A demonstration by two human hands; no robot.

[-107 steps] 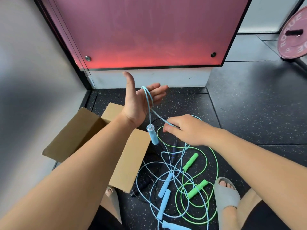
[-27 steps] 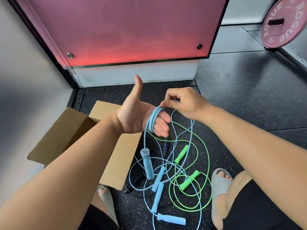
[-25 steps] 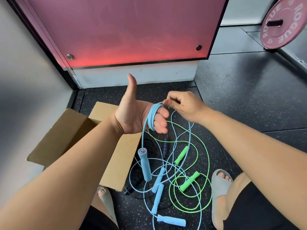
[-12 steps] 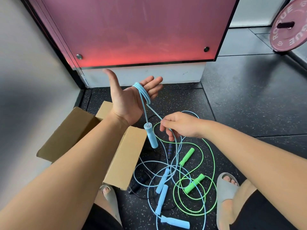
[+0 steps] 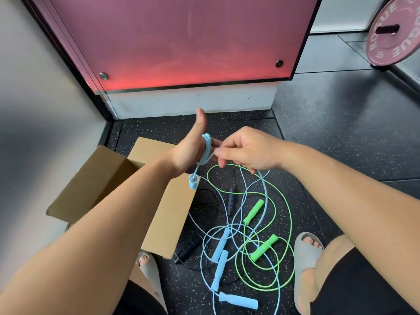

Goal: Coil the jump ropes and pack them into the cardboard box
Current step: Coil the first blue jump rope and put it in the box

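Pale-blue jump rope [image 5: 205, 149] is wound in several loops round the left hand [image 5: 189, 153], the loops standing roughly upright across the palm. That hand's thumb points straight up; its fingers [image 5: 216, 143] reach sideways behind the right hand [image 5: 246, 151], tips hidden, so I cannot tell whether they are curled. The right hand pinches the free strand just beside the coil, and the cord falls from it to the floor [image 5: 329, 137]. One blue handle [image 5: 193, 182] dangles below the coil, its long axis near vertical with the cord end uppermost, over the cardboard box [image 5: 169, 219], which sits open under the left forearm. A green rope [image 5: 290, 226] lies tangled with blue cord on the floor.
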